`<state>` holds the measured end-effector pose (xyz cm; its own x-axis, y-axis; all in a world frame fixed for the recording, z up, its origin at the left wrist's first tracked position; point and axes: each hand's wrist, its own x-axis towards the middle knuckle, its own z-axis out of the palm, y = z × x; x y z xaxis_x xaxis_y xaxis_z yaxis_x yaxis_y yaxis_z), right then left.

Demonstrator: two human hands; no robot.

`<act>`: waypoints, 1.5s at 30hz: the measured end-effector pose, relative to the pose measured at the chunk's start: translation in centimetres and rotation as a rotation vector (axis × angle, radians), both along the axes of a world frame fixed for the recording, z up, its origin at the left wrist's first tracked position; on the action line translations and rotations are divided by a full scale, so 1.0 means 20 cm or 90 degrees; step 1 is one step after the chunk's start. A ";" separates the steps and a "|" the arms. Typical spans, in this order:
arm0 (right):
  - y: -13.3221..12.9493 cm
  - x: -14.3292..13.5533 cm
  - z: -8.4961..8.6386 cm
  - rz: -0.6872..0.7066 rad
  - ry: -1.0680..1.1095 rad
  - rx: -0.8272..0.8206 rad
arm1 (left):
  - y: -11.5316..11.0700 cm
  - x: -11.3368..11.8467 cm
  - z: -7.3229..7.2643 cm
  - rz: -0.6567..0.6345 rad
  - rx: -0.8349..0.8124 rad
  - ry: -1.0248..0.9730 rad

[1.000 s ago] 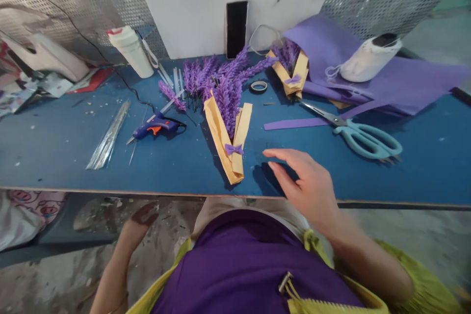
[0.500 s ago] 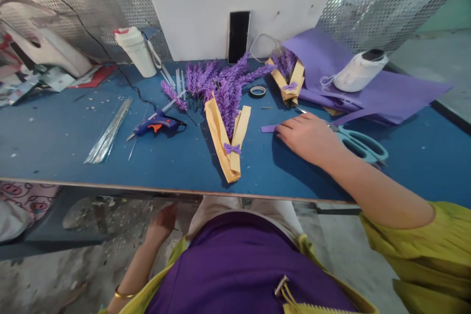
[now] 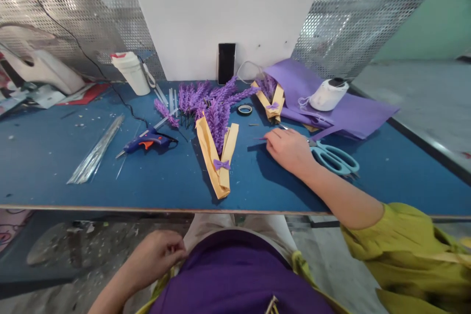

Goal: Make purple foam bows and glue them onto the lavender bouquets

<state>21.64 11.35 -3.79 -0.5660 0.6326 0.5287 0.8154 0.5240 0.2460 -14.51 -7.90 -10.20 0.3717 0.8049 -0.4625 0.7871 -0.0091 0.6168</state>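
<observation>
My right hand (image 3: 289,152) is over the table with its fingers closed on a narrow purple strip (image 3: 260,138). The strip's end juts out to the left, seen edge-on above its shadow; the rest is hidden by the fingers. Just right of that hand lie scissors with light blue handles (image 3: 336,157), their blades partly covered. My left hand (image 3: 164,252) hangs below the table edge by my lap, fingers curled in, with nothing visible in them. Between the hands lies a small lavender bouquet in tan wrapping (image 3: 206,157) with a purple bow (image 3: 221,164).
A blue glue gun (image 3: 147,141) and clear plastic sleeves (image 3: 97,152) lie at left. Behind are loose lavender stems (image 3: 195,95), a tape roll (image 3: 245,109), a phone (image 3: 226,64) and a white cup (image 3: 131,73). A second bouquet (image 3: 270,100), purple sheets (image 3: 368,110) and a thread cone (image 3: 328,95) stand back right.
My left hand has come up and nearer, fingers curled. The strip in my right hand has turned from flat to edge-on and is lifted. The view has shifted slightly.
</observation>
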 end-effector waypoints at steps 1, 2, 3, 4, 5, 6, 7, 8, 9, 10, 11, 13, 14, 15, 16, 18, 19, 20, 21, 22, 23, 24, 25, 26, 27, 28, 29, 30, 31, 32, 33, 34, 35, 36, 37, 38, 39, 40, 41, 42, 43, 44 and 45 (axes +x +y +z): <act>0.00 0.01 0.01 -0.013 0.049 0.015 | 0.00 0.00 0.05 -0.003 0.023 -0.052; 0.00 0.02 0.02 -0.018 0.103 0.027 | 0.00 0.00 0.10 -0.001 0.047 -0.115; -0.01 0.03 0.03 -0.015 0.157 0.032 | 0.01 -0.01 0.14 0.003 0.067 -0.187; -0.02 0.04 0.04 -0.003 0.208 0.032 | 0.01 -0.01 0.19 0.012 0.083 -0.261; -0.02 0.04 0.04 0.015 0.252 0.027 | 0.02 -0.01 0.22 0.028 0.098 -0.331; -0.03 0.04 0.05 0.037 0.288 0.020 | 0.04 0.00 0.26 0.047 0.113 -0.395; -0.04 0.04 0.05 0.057 0.315 0.013 | 0.06 0.02 0.30 0.068 0.127 -0.447; -0.05 0.04 0.05 0.072 0.334 0.009 | 0.08 0.05 0.33 0.087 0.140 -0.490; -0.06 0.03 0.05 0.082 0.351 0.009 | 0.10 0.09 0.36 0.105 0.146 -0.526; -0.07 0.02 0.05 0.089 0.370 0.011 | 0.13 0.14 0.39 0.117 0.134 -0.551; -0.08 0.00 0.05 0.093 0.389 0.016 | 0.15 0.20 0.41 0.128 0.114 -0.570; -0.10 -0.04 0.07 0.092 0.424 0.031 | 0.19 0.33 0.45 0.143 0.041 -0.590; -0.12 -0.06 0.08 0.097 0.436 0.033 | 0.21 0.40 0.46 0.154 -0.004 -0.609; -0.15 -0.07 0.08 0.116 0.442 0.029 | 0.23 0.47 0.47 0.167 -0.058 -0.638; -0.18 -0.09 0.09 0.148 0.441 0.017 | 0.24 0.53 0.47 0.188 -0.119 -0.678; -0.26 -0.11 0.09 0.238 0.419 -0.016 | 0.28 0.64 0.46 0.242 -0.266 -0.756; -0.31 -0.12 0.08 0.283 0.400 -0.031 | 0.29 0.68 0.45 0.267 -0.333 -0.789; -0.36 -0.11 0.06 0.319 0.376 -0.045 | 0.31 0.72 0.44 0.290 -0.387 -0.811; -0.41 -0.11 0.05 0.341 0.347 -0.058 | 0.31 0.74 0.43 0.308 -0.421 -0.821; -0.46 -0.09 0.03 0.355 0.320 -0.074 | 0.32 0.76 0.42 0.323 -0.432 -0.820; -0.50 -0.07 0.01 0.360 0.301 -0.092 | 0.32 0.78 0.41 0.334 -0.429 -0.807; -0.54 -0.04 0.00 0.357 0.290 -0.114 | 0.31 0.79 0.39 0.344 -0.420 -0.789; -0.57 0.00 -0.01 0.340 0.287 -0.132 | 0.31 0.79 0.38 0.353 -0.409 -0.765; -0.59 0.05 -0.02 0.301 0.289 -0.139 | 0.30 0.80 0.37 0.361 -0.399 -0.741; -0.59 0.10 -0.03 0.239 0.286 -0.133 | 0.28 0.81 0.37 0.369 -0.390 -0.722; -0.59 0.17 -0.03 0.155 0.273 -0.113 | 0.27 0.81 0.36 0.375 -0.385 -0.707; -0.58 0.24 -0.03 0.045 0.244 -0.079 | 0.26 0.82 0.36 0.380 -0.381 -0.695; -0.55 0.31 -0.03 -0.067 0.196 -0.048 | 0.25 0.82 0.36 0.380 -0.376 -0.687; -0.53 0.39 -0.03 -0.164 0.145 -0.040 | 0.25 0.83 0.36 0.376 -0.374 -0.682; -0.50 0.46 -0.03 -0.232 0.098 -0.057 | 0.24 0.83 0.36 0.370 -0.373 -0.680; -0.47 0.52 -0.03 -0.265 0.055 -0.093 | 0.23 0.83 0.35 0.362 -0.370 -0.678; -0.44 0.57 -0.03 -0.270 0.022 -0.131 | 0.23 0.84 0.35 0.356 -0.363 -0.676; -0.42 0.61 -0.02 -0.266 0.003 -0.155 | 0.23 0.84 0.34 0.353 -0.354 -0.675; -0.39 0.64 -0.02 -0.252 -0.010 -0.176 | 0.22 0.84 0.33 0.354 -0.344 -0.674; -0.36 0.66 -0.01 -0.236 -0.016 -0.189 | 0.22 0.84 0.33 0.358 -0.335 -0.673; -0.33 0.67 0.00 -0.221 -0.018 -0.198 | 0.22 0.85 0.32 0.365 -0.329 -0.671; -0.29 0.67 0.00 -0.206 -0.021 -0.210 | 0.22 0.85 0.32 0.371 -0.326 -0.668; -0.26 0.67 0.01 -0.189 -0.023 -0.224 | 0.22 0.86 0.33 0.377 -0.324 -0.667; -0.23 0.67 0.02 -0.170 -0.022 -0.238 | 0.21 0.86 0.33 0.380 -0.323 -0.666; -0.19 0.68 0.03 -0.152 -0.018 -0.250 | 0.21 0.86 0.33 0.382 -0.321 -0.668; -0.17 0.68 0.04 -0.134 -0.010 -0.259 | 0.21 0.86 0.34 0.382 -0.319 -0.672; -0.15 0.68 0.05 -0.121 0.007 -0.256 | 0.20 0.86 0.34 0.379 -0.318 -0.679; -0.13 0.69 0.06 -0.111 0.027 -0.248 | 0.20 0.86 0.34 0.375 -0.319 -0.685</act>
<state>35.43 8.66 -2.67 -0.4155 0.8739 0.2524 0.9053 0.4243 0.0212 2.65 -3.93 -3.35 0.3932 0.8010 -0.4514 -0.2856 0.5730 0.7682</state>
